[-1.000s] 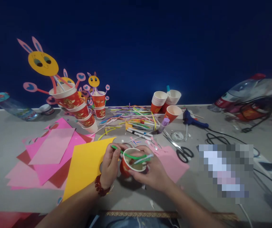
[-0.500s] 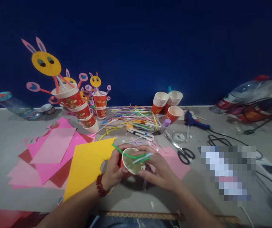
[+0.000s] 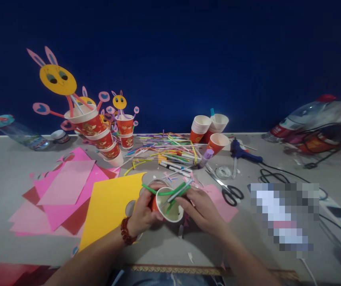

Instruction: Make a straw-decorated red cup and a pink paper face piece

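A red paper cup (image 3: 170, 219) with a white rim is tilted so its mouth faces me. My left hand (image 3: 143, 208) is wrapped round its left side. Thin green straws (image 3: 158, 192) and a white straw (image 3: 180, 190) stick out of the mouth, one green end reaching left over the rim. At the right of the rim, my right hand (image 3: 203, 208) is closed, its fingertips pinching the green straws near their right ends. Part of its grip is hidden. Beneath the hands are small pink paper pieces, hard to make out.
A yellow sheet (image 3: 107, 206) and pink sheets (image 3: 66, 182) lie left. Cup figures with rabbit faces (image 3: 58, 79) stand behind them. Coloured straws (image 3: 164, 151), stacked cups (image 3: 200, 129), scissors (image 3: 228, 192), tape (image 3: 223, 172) and a corded glue gun (image 3: 245, 153) lie beyond and right.
The cup has tipped and shifted slightly right. My right hand has moved from the cup's side to the straws, which now point more steeply up to the right.
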`<state>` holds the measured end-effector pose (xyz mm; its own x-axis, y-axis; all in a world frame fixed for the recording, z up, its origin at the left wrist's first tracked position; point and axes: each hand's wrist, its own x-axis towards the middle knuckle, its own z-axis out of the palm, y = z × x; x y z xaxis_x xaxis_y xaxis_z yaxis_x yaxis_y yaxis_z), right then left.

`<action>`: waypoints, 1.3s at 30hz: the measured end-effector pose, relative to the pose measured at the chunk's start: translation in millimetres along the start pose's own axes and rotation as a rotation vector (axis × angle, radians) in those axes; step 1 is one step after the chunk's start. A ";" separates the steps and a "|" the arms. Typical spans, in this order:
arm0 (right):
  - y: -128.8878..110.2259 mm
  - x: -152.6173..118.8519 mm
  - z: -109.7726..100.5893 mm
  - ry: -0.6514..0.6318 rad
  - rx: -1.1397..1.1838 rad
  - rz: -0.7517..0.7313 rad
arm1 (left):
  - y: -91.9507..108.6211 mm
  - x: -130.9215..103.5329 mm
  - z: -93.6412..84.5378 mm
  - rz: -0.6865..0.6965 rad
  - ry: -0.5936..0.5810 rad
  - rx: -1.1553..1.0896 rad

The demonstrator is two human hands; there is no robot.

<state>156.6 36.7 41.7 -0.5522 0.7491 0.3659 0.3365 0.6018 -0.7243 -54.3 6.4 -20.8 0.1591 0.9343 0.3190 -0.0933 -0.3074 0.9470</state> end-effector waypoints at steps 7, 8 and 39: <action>-1.5 -3.1 1.5 -0.069 0.065 0.105 | -2.0 0.7 -1.7 0.036 -0.014 -0.010; -1.5 -3.0 1.7 -0.052 0.092 0.117 | -3.0 0.1 -2.4 0.031 -0.014 0.004; 6.9 -5.3 -8.5 -0.158 0.454 0.276 | -4.7 2.1 -9.6 0.115 -0.096 0.305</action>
<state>168.3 39.2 39.7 -0.6091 0.7908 0.0598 0.1417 0.1828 -0.9729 -63.0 11.6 -25.0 0.2576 0.8735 0.4132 0.1799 -0.4635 0.8676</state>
